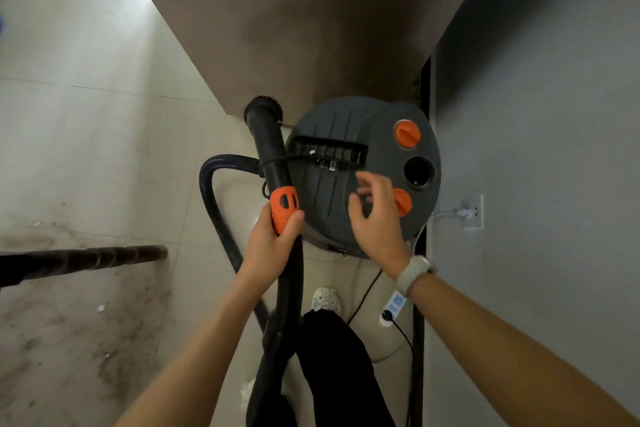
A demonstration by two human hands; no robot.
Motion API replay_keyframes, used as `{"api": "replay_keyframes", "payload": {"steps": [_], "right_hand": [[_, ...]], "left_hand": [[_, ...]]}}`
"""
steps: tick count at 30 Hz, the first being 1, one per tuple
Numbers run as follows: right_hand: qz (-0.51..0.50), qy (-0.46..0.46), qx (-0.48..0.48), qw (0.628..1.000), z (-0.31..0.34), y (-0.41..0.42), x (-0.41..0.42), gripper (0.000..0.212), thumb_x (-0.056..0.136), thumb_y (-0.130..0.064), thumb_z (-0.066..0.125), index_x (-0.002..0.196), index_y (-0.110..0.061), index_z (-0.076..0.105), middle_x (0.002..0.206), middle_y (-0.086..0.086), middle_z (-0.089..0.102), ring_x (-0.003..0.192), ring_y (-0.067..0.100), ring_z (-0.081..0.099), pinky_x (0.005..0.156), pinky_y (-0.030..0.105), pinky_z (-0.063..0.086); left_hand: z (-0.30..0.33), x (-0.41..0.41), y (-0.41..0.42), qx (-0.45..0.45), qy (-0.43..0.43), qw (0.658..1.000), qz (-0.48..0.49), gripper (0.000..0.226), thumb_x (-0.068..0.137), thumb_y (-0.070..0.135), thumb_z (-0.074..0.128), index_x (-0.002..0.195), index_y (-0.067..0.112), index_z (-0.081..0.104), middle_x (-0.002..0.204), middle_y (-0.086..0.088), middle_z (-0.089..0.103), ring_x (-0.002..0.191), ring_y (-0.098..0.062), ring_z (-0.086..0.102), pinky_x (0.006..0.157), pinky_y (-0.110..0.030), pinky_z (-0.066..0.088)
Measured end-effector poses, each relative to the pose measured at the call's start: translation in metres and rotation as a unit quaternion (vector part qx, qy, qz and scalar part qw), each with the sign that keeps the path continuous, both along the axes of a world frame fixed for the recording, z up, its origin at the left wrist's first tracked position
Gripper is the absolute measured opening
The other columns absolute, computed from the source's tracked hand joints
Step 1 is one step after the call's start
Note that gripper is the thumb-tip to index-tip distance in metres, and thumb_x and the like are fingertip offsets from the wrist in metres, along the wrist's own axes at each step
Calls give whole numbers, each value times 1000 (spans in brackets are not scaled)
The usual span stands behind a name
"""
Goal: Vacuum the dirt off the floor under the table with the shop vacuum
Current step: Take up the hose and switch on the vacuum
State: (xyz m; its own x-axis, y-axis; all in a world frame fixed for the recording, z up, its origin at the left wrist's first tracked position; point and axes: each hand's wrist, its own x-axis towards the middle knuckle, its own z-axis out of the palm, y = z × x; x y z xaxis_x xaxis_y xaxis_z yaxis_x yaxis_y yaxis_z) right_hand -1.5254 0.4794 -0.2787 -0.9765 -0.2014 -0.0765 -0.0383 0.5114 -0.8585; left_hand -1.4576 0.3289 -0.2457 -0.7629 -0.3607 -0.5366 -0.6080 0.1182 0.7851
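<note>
The vacuum (363, 177) sits dead centre on the tile floor (86, 114), a round grey drum seen from above, tucked between a brown panel (294, 28) behind it and a grey wall (536, 114) on its right. Two orange knobs (407, 134) and an open black port (419, 172) line its right side, and a black handle slot (327, 151) runs across the lid. What's inside the drum can't be seen.

Left hand (270, 243) is wrapped tight round the hose (284, 305) right at the orange collar (284, 206), with the black nozzle (268, 139) pointing up and away, its round mouth just off the drum's left edge. The hose loops out left of the drum and back down between the arms.

Right hand (375, 215) hovers over the lid near the lower knob, fingers spread and loosely bent, blurred, holding nothing. A pale watch (414, 274) is on that wrist.

Dirt (69, 322) is smeared brown across the tiles at lower left, with a few white scraps in it. A dark table leg (83, 262) cuts across just above that patch.

A white shoe (325, 300) and black trouser leg (339, 367) stand just below the drum. A power strip (393, 310) lies by the wall with a black cord plugged in, and a wall socket (472, 211) holds a white plug. Open tile stretches away to the left; the right is tight against the wall.
</note>
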Motion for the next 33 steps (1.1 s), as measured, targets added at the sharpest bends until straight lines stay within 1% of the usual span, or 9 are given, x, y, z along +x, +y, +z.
{"api": "replay_keyframes", "payload": {"steps": [3, 5, 7, 10, 14, 19, 23, 28, 33], "right_hand": [[88, -122, -54, 987, 10, -28, 71, 30, 88, -23, 50, 118, -20, 52, 102, -4, 54, 92, 9, 57, 84, 22, 45], [128, -210, -88, 965, 23, -47, 108, 19, 95, -23, 51, 111, -31, 47, 96, -8, 57, 87, 6, 57, 77, 16, 46], [131, -225, -87, 962, 36, -64, 137, 19, 94, -25, 55, 112, -27, 47, 89, -4, 58, 80, 10, 57, 74, 25, 48], [118, -175, -2, 977, 58, -89, 169, 31, 87, -35, 63, 111, -21, 49, 88, -2, 61, 82, 17, 60, 76, 38, 52], [167, -40, 151, 973, 93, -111, 209, 38, 89, -39, 58, 118, -17, 48, 95, 8, 66, 86, 28, 64, 74, 40, 51], [265, 138, 282, 912, 143, -122, 242, 36, 93, -35, 52, 125, -17, 47, 101, 3, 64, 84, 19, 62, 61, 22, 39], [283, 249, 334, 864, 178, -134, 249, 38, 94, -31, 51, 128, -15, 48, 107, 8, 63, 90, 21, 61, 67, 22, 35], [361, 248, 389, 811, 162, -162, 274, 36, 97, -34, 44, 128, -16, 42, 108, 5, 60, 90, 21, 61, 69, 25, 41], [464, 177, 419, 760, 53, -188, 314, 34, 94, -34, 45, 124, -19, 42, 105, 5, 64, 86, 26, 63, 65, 31, 40]], "left_hand": [[18, 14, -18, 43, 30, 997, 63, 8, 93, 24, 56, 100, 21, 53, 89, 1, 60, 77, -5, 57, 63, -8, 47], [30, 29, -34, 77, 46, 990, 107, 10, 92, 24, 59, 100, 23, 53, 92, 3, 61, 83, -5, 58, 72, -15, 49], [41, 52, -51, 98, 56, 986, 126, 25, 90, 28, 61, 111, 19, 51, 101, 1, 61, 93, -11, 60, 83, -27, 51], [62, 96, -71, 127, 77, 981, 124, 29, 90, 30, 60, 114, 18, 51, 102, 3, 62, 98, -13, 61, 85, -30, 51], [89, 167, -96, 171, 90, 970, 149, 42, 91, 33, 57, 126, 11, 50, 111, -2, 63, 103, -16, 60, 97, -36, 45], [116, 238, -117, 235, 113, 949, 180, 47, 95, 33, 52, 135, 12, 44, 122, -8, 61, 107, -17, 59, 101, -37, 39], [128, 260, -126, 296, 141, 923, 201, 44, 96, 34, 50, 136, 15, 43, 126, -6, 59, 111, -17, 58, 101, -36, 39], [97, 295, -144, 354, 125, 884, 280, 38, 97, 29, 51, 131, 12, 48, 121, -5, 61, 105, -17, 59, 103, -38, 41], [-4, 350, -150, 349, 37, 843, 407, 9, 96, 21, 52, 97, 15, 58, 101, -6, 62, 88, -15, 60, 87, -32, 44]]}}
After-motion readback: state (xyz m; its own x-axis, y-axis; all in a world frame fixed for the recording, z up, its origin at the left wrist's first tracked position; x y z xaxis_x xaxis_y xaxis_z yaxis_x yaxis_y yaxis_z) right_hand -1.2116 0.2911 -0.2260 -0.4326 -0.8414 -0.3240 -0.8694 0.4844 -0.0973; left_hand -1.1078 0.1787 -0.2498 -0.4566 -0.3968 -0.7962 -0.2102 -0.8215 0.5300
